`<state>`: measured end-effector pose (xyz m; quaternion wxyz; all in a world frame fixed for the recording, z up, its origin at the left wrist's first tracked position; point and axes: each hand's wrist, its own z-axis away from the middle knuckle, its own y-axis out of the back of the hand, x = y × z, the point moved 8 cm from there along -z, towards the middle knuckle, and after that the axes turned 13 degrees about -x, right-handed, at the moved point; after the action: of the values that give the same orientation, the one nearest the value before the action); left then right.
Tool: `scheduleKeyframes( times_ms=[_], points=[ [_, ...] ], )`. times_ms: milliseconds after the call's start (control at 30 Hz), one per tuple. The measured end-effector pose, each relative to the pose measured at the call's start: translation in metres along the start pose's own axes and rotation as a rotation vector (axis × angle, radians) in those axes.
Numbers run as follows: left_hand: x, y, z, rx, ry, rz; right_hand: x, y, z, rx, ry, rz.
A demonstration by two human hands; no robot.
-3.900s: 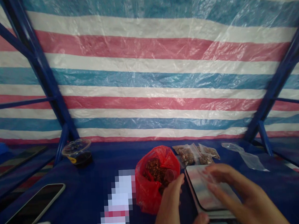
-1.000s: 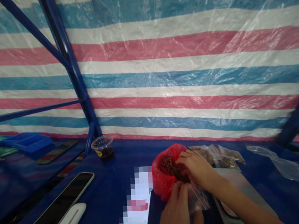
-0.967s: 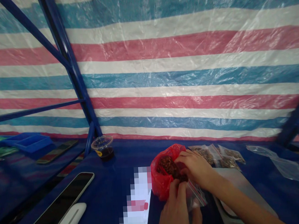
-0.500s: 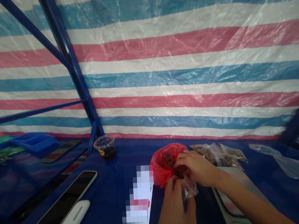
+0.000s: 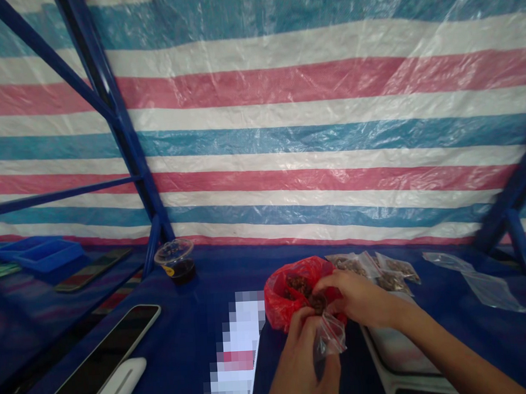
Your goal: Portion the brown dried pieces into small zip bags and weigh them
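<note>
A red plastic bag (image 5: 279,299) stands with its mouth rolled wide, and small brown pieces (image 5: 297,286) lie inside. At its near edge my left hand (image 5: 304,350) is closed on a small clear zip-lock bag (image 5: 332,334). From the right, my right hand (image 5: 360,298) reaches over the red bag's rim with bent fingers. Between its fingertips and the zip-lock bag's mouth is a small round brown thing (image 5: 318,303), too blurred to name; the right fingers appear closed around it.
Filled zip-lock bags (image 5: 393,281) lie behind my right hand, and flat clear bags (image 5: 488,288) at far right. A grey device (image 5: 385,349) sits under my right forearm. Leftward are a lit phone (image 5: 238,351), a dark phone (image 5: 104,358), a white case (image 5: 118,387) and a lidded cup (image 5: 178,263).
The view has swung slightly right, so things sit further left. My right fingers have shifted toward the zip-lock bag's mouth, and the round brown thing shows more clearly. My left hand keeps its hold.
</note>
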<state>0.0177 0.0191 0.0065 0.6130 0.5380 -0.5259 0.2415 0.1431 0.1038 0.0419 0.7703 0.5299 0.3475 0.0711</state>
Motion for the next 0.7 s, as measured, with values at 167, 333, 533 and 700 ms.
scheduleKeyframes(
  times_ms=[167,333,533,700],
  points=[
    [-0.004,0.01,0.001,0.041,0.062,0.009,0.01,0.005,0.014,0.093,0.037,-0.241],
    [-0.014,0.012,-0.007,0.029,0.079,0.208,0.005,0.015,0.027,0.178,0.134,-0.365],
    [-0.021,0.013,-0.009,0.037,0.162,0.15,-0.015,0.021,0.041,0.214,0.151,-0.314],
    [-0.018,0.014,-0.005,0.069,0.216,0.063,-0.036,0.016,0.049,0.197,0.173,-0.136]
  ],
)
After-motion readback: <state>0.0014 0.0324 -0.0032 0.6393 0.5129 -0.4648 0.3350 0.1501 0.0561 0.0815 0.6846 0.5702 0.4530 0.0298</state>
